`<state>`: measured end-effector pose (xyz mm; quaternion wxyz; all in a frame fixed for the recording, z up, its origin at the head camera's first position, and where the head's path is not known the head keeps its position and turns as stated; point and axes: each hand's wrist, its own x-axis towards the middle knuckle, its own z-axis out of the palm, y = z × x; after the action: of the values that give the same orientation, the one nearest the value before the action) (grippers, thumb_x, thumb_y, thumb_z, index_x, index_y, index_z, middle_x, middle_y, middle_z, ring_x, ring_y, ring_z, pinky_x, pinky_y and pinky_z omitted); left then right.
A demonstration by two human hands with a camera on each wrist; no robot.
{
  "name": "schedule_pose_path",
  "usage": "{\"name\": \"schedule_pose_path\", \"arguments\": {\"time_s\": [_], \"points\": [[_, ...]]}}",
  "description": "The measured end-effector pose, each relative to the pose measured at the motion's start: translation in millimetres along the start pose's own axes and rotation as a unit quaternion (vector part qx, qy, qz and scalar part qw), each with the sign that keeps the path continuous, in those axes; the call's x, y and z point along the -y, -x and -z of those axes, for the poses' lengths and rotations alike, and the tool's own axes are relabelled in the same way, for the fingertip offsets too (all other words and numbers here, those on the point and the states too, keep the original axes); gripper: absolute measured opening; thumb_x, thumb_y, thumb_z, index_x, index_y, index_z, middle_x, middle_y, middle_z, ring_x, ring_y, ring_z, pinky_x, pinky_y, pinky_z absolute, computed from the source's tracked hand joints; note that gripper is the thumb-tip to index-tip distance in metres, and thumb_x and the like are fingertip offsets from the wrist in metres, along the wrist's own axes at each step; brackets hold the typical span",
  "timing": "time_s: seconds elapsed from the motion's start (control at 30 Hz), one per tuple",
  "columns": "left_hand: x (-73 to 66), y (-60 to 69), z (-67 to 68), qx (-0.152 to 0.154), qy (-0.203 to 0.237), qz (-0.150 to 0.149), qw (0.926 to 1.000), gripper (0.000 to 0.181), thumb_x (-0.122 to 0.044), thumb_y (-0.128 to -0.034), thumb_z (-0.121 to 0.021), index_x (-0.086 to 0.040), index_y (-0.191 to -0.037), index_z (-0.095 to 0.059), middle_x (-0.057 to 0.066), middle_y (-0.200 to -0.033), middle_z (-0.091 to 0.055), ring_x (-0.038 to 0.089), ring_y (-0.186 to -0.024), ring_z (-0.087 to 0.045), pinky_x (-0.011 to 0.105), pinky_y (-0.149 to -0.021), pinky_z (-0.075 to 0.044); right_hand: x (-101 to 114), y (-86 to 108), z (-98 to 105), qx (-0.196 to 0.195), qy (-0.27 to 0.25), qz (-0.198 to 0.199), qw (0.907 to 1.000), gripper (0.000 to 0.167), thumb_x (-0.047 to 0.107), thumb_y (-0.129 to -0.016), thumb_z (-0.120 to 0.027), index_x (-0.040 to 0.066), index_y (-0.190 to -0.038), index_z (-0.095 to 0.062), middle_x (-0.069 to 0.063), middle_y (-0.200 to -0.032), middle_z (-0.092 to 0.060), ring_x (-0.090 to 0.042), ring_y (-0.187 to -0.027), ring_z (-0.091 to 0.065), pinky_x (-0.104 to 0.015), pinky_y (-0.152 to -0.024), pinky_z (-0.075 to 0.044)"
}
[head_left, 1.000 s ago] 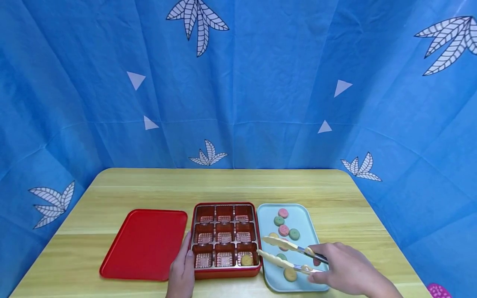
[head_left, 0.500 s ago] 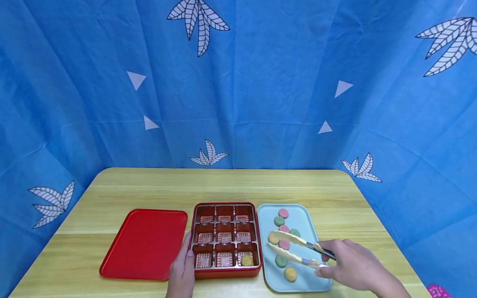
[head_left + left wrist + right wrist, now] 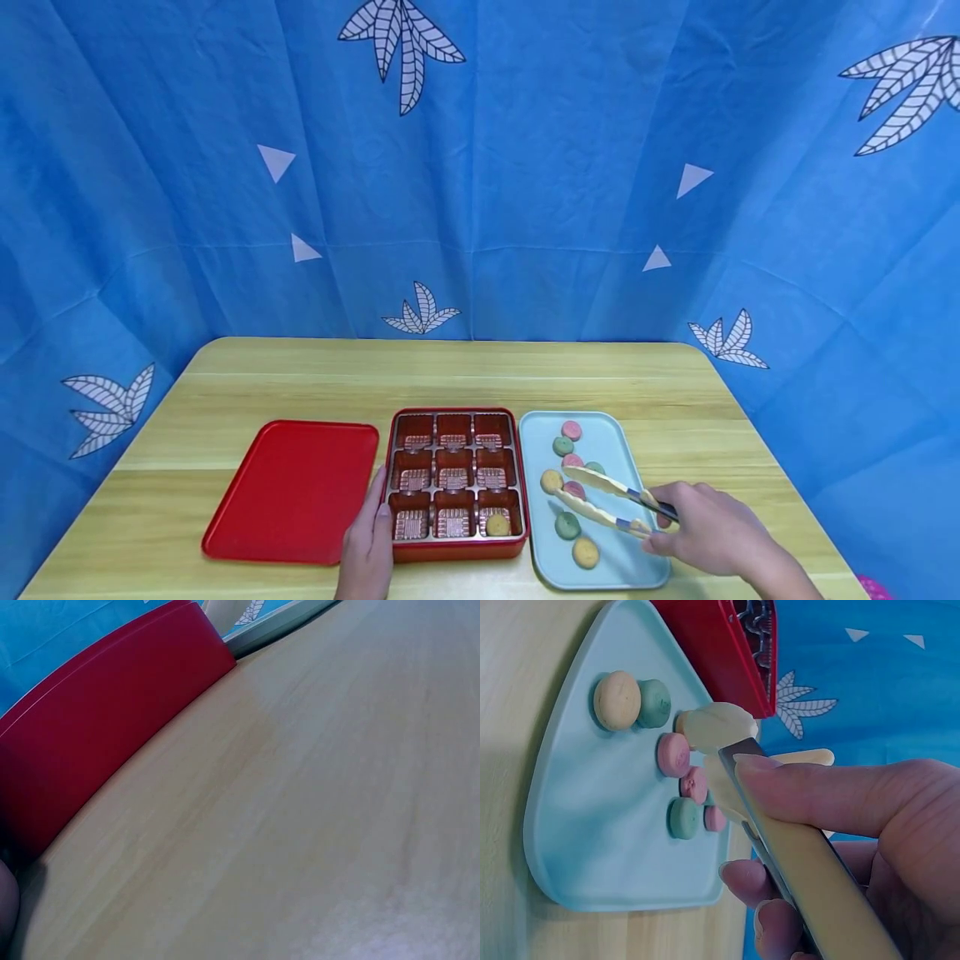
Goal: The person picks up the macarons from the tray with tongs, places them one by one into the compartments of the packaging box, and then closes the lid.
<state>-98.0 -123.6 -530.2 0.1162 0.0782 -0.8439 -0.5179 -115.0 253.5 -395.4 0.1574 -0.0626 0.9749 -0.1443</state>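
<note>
My left hand (image 3: 366,550) rests against the left side of a red box (image 3: 457,550) with a divided brown insert; its fingers look extended. A yellow macaron (image 3: 497,524) lies in the insert's front right compartment. My right hand (image 3: 708,529) holds tongs (image 3: 600,511) with cream scalloped tips and metal arms. Their tips are spread above the light blue tray (image 3: 630,567), over a pink macaron (image 3: 573,490), which they partly cover. Just left of the tips lies another yellow macaron (image 3: 551,481). In the right wrist view thumb and fingers clasp the tongs (image 3: 810,870).
More macarons lie on the tray: a green macaron (image 3: 567,525) and a yellow macaron (image 3: 586,552) at the front, pink and green ones farther back. A flat red lid (image 3: 292,492) lies left of the box. Behind the wooden table (image 3: 450,371) hangs a blue curtain (image 3: 555,192).
The right hand has drawn the tongs from near the box's right edge back to the right over the tray. The macarons stay put. The left hand has not moved.
</note>
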Motion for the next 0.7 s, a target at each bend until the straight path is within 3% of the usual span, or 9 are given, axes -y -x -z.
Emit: {"name": "schedule_pose_path", "arguments": {"time_s": [0.57,0.7], "points": [[-0.8,0.2,-2.6,-0.024,-0.013,-0.037,0.9989,0.044,-0.016,-0.1021,-0.036,-0.012,-0.146,-0.037,0.010,-0.142,-0.047,0.029,-0.129,-0.043,0.048,-0.104,-0.037,5,-10.8,-6,0.008,0.017,-0.005,0.9998,0.028,0.035,-0.066,-0.081,0.027,-0.068,-0.054,0.007,-0.062,-0.049,-0.013,-0.056,-0.040,-0.027,-0.048,-0.027],[-0.6,-0.1,-1.6,-0.029,-0.011,-0.036,0.9988,0.044,-0.015,-0.1019,-0.037,-0.014,-0.146,-0.037,0.007,-0.142,-0.047,0.024,-0.130,-0.042,0.026,-0.104,-0.035,6,-14.1,-6,0.007,0.017,-0.001,0.9998,0.026,0.035,-0.066,-0.081,0.028,-0.070,-0.056,0.007,-0.063,-0.049,-0.013,-0.057,-0.041,-0.028,-0.048,-0.028]]}}
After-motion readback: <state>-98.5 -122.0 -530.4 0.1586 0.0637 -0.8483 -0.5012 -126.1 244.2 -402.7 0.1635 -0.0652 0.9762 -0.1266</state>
